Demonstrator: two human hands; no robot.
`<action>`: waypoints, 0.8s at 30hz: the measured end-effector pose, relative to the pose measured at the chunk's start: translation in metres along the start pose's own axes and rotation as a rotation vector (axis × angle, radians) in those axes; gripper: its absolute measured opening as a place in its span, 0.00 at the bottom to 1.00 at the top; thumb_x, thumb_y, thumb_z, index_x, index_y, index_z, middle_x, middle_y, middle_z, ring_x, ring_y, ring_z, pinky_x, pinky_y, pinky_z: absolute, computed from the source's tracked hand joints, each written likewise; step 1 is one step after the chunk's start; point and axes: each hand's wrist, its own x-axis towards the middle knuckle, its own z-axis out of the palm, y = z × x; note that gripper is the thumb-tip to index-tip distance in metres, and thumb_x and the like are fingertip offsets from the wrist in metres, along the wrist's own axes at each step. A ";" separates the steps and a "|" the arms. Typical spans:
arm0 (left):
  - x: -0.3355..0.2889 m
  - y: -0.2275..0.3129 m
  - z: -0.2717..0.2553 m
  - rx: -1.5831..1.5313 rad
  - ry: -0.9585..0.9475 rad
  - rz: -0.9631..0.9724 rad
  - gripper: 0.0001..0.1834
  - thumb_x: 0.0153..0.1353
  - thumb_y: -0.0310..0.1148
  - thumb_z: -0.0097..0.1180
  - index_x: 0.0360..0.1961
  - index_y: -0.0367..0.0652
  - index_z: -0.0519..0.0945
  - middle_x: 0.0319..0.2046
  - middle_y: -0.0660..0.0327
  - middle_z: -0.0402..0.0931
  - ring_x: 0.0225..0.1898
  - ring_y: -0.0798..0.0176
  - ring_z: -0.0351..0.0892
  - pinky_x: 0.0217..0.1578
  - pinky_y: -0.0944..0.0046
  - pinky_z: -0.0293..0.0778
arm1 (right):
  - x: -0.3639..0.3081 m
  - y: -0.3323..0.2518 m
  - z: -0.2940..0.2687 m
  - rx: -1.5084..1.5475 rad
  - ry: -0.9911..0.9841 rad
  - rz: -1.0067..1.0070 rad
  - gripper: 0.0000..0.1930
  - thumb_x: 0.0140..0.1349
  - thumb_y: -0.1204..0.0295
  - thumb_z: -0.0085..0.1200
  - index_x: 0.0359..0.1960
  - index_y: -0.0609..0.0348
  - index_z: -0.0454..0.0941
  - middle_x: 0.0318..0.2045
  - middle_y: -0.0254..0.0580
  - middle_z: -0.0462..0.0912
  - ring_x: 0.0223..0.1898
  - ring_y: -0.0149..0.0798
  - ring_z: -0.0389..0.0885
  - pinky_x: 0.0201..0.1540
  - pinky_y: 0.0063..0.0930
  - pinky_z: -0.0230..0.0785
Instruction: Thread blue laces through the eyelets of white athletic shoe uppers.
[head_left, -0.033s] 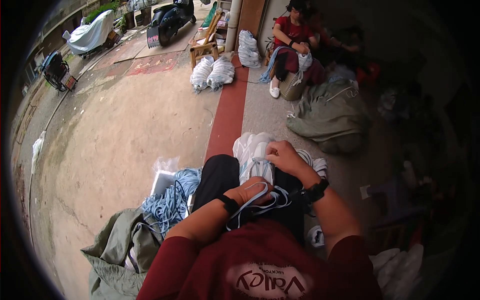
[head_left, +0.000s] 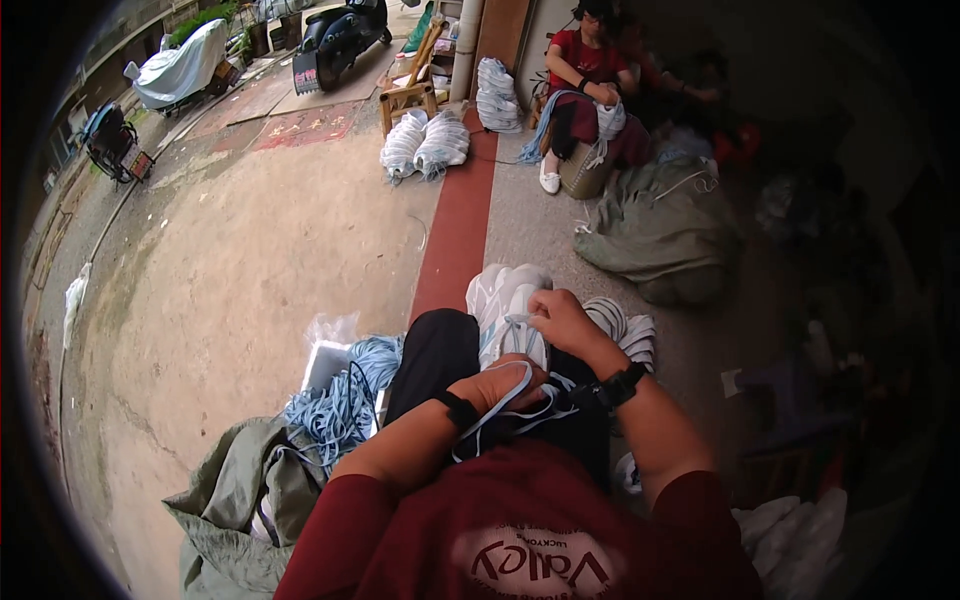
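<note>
Across my lap lie white shoe uppers (head_left: 492, 303) bunched together, the nearest one part-threaded with a light blue shoelace (head_left: 522, 372). My left hand (head_left: 503, 383) is closed at the near end of that upper, and the lace loops over its fingers and hangs towards my shirt. At the upper's right edge, beside the lace rows, my right hand (head_left: 562, 320) has its fingers pinched together. A bit of lace seems to be in that pinch, though the fingertips partly hide it. Just past my right wrist is a row of more white uppers (head_left: 622, 325).
A heap of light blue laces (head_left: 340, 400) sits left of my thigh, above a grey-green sack (head_left: 235, 490). Another sack (head_left: 660, 230) slumps ahead to the right, near a seated person (head_left: 590, 80). Bundled white uppers (head_left: 425, 145) lie by a bamboo chair (head_left: 408, 95).
My right hand has shifted slightly, its fingers now a little higher and curled closer by the upper's right edge; the right forearm moved a little too. My left hand stays in place.
</note>
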 end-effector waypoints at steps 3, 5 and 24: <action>-0.004 0.001 0.002 -0.030 0.036 -0.032 0.11 0.48 0.37 0.52 0.21 0.39 0.73 0.20 0.49 0.71 0.27 0.42 0.73 0.31 0.50 0.69 | 0.001 0.027 0.049 -0.144 0.030 0.084 0.04 0.48 0.74 0.54 0.25 0.60 0.74 0.26 0.54 0.78 0.32 0.56 0.76 0.34 0.43 0.68; -0.004 0.001 0.002 -0.032 0.036 -0.055 0.10 0.49 0.36 0.52 0.22 0.39 0.73 0.21 0.49 0.72 0.29 0.42 0.74 0.33 0.51 0.70 | 0.004 0.031 0.061 -0.140 0.055 0.075 0.04 0.48 0.74 0.54 0.26 0.60 0.74 0.27 0.54 0.78 0.33 0.56 0.77 0.35 0.44 0.68; -0.002 0.014 -0.031 -0.876 0.270 -0.427 0.18 0.65 0.37 0.39 0.21 0.37 0.70 0.15 0.53 0.64 0.18 0.55 0.63 0.23 0.60 0.63 | 0.082 0.013 0.041 0.222 -0.135 0.277 0.05 0.43 0.76 0.56 0.19 0.63 0.73 0.18 0.47 0.76 0.23 0.43 0.77 0.27 0.32 0.67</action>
